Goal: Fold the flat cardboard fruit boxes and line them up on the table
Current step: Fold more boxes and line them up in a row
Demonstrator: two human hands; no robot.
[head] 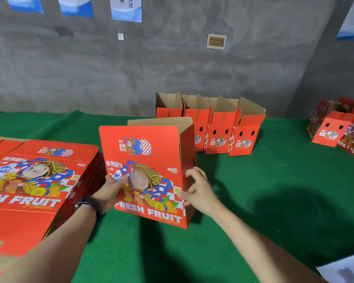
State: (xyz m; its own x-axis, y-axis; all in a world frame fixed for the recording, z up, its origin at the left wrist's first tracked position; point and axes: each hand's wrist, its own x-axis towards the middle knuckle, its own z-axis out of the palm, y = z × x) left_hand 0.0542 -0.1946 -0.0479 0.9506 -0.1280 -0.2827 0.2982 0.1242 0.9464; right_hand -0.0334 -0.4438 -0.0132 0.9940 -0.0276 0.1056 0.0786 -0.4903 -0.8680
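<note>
Left wrist: black band (89, 204) with a dark, watch-like face on its outer side, snug just behind the left hand (110, 190).
Left forearm (55, 242): bare to the frame edge.
Right forearm (243, 231): bare from the right hand (198, 188) back to the frame edge.

Flat stack (35, 180) left of held box (149, 172); folded row (211, 123) behind (rightward).

Fruit box (149, 176): red printed cardboard, slight sheen, raw brown inside. Tabletop (274, 180): matt green felt-like cloth. Wall (172, 64): rough grey concrete.
</note>
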